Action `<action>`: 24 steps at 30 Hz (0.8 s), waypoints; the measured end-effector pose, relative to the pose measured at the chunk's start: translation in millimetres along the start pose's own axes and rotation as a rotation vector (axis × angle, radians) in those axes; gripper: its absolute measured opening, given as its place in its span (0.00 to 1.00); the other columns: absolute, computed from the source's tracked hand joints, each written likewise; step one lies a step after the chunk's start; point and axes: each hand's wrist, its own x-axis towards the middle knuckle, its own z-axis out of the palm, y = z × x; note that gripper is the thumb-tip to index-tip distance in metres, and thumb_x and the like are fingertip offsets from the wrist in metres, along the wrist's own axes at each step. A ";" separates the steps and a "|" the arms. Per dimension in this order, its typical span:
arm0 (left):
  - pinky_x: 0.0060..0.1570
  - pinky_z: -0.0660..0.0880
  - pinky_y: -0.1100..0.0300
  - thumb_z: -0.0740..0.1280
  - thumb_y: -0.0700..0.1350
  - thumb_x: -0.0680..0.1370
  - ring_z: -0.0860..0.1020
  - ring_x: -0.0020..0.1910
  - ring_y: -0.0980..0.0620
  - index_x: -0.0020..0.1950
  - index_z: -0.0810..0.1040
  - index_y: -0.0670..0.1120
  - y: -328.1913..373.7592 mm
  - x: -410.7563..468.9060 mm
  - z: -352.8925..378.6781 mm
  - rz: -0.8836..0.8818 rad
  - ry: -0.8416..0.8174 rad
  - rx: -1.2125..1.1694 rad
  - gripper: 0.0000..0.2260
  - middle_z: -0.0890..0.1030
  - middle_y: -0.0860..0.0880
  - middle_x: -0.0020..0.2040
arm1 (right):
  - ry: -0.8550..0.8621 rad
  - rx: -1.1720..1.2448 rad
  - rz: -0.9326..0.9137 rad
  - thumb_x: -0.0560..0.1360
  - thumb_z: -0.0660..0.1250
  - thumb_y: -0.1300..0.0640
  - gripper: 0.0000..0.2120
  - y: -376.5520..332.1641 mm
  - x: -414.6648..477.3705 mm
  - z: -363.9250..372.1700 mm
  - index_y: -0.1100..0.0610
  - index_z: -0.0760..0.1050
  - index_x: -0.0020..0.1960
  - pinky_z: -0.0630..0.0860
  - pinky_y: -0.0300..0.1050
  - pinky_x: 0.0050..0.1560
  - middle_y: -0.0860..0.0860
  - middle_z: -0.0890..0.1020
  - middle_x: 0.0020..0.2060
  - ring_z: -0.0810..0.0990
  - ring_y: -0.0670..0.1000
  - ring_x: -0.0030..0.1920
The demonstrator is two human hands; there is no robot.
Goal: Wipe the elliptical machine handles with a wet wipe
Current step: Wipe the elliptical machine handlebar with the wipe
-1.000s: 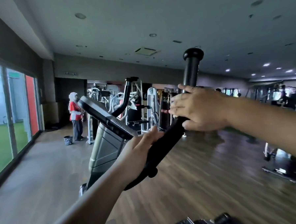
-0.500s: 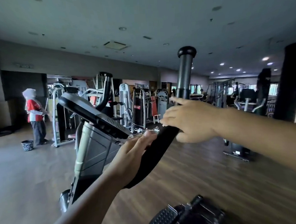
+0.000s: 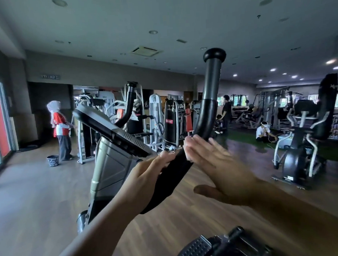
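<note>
While left hand [image 3: 145, 180] clasps black handle [image 3: 208, 114], right hand [image 3: 221, 170] flat, fingers spread, white wipe [image 3: 187, 153] beneath.

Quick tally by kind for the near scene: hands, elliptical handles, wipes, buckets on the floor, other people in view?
Hands: 2, left hand and right hand
Elliptical handles: 2, near handle and far handle
Wet wipe: 1, a white bit under the right fingers
Bucket: 1
Other people: 3 clearly visible
Total: 9
</note>
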 end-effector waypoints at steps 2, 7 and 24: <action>0.45 0.73 0.55 0.59 0.64 0.82 0.83 0.47 0.32 0.63 0.84 0.52 -0.1 -2.2 0.7 -0.014 0.008 -0.019 0.22 0.83 0.30 0.49 | 0.024 -0.011 0.040 0.82 0.45 0.29 0.42 11.9 2.2 -5.4 0.56 0.46 0.85 0.50 0.63 0.84 0.51 0.46 0.86 0.43 0.53 0.85; 0.38 0.75 0.67 0.58 0.60 0.78 0.81 0.49 0.29 0.62 0.85 0.51 1.7 -5.6 4.4 -0.010 0.049 -0.064 0.23 0.82 0.28 0.53 | -0.035 0.054 0.022 0.79 0.47 0.25 0.47 -10.1 -1.5 -1.8 0.55 0.44 0.85 0.44 0.61 0.83 0.52 0.43 0.85 0.41 0.53 0.85; 0.60 0.76 0.57 0.51 0.66 0.83 0.83 0.60 0.56 0.68 0.81 0.51 -15.9 -6.2 -28.9 -0.050 -0.062 -0.042 0.29 0.85 0.51 0.62 | -0.415 -0.074 0.001 0.74 0.38 0.22 0.48 -24.1 49.8 -71.6 0.50 0.50 0.85 0.34 0.51 0.83 0.45 0.53 0.84 0.45 0.45 0.84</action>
